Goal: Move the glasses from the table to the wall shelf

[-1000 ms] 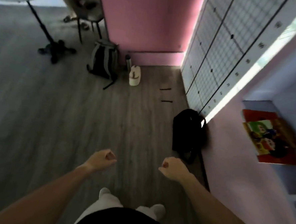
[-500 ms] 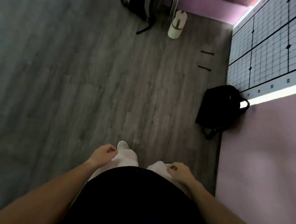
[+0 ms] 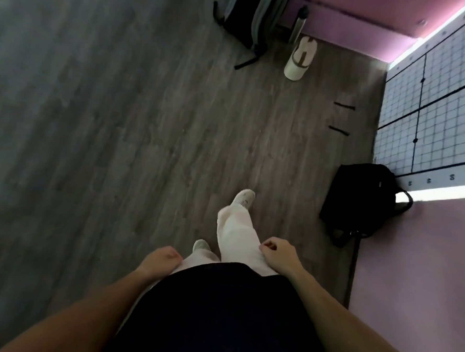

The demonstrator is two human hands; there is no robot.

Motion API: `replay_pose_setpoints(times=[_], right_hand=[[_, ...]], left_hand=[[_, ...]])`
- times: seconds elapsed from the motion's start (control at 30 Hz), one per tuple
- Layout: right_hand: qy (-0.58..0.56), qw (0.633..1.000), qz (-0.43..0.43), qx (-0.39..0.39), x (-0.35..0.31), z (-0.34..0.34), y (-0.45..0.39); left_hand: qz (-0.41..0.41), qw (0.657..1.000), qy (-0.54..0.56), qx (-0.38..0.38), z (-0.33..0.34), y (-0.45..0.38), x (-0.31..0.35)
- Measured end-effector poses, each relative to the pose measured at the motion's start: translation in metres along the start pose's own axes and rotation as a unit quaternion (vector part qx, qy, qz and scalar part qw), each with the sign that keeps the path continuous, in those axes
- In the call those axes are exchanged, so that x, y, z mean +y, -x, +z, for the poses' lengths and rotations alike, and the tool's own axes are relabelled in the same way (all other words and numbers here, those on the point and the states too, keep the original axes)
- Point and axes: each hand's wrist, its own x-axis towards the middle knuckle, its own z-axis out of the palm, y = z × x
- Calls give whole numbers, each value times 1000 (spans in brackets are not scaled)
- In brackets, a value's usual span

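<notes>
No glasses, table or wall shelf show in the head view; the camera looks straight down at a grey wood floor [image 3: 119, 141]. My left hand [image 3: 161, 260] hangs beside my left thigh with its fingers curled shut and nothing in it. My right hand [image 3: 279, 253] rests against my pale trouser leg as a loose fist, also holding nothing. My right foot [image 3: 243, 198] is stepped ahead of the left foot [image 3: 201, 246].
A black bag [image 3: 360, 200] leans on the pink wall [image 3: 416, 268] at the right. Farther off lie a grey backpack [image 3: 252, 16], a metal bottle [image 3: 299, 23] and a cream jug [image 3: 301, 57]. A gridded white board [image 3: 442, 112] and two black floor marks [image 3: 341, 118] are at the upper right.
The view has tipped down from the room to the floor and my legs; the wall shelf at right has left the view. Both fists dropped to my thighs. My right foot has stepped forward.
</notes>
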Motion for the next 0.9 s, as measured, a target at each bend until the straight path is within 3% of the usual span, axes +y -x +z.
replay_pose_setpoints(times=[0.23,0.6,0.9], right_hand=[[-12,1000,-22,-17,-66,-56,-81],[70,997,-36,-24,-136,-189,-178],[84,992,3,-92,-172,-215,-229]], left_hand=[[-37,999,16,17,-58,-32,44],[-42,981,60,181,-184,-105,177],[-66,978,116,162,-237,-152,232]])
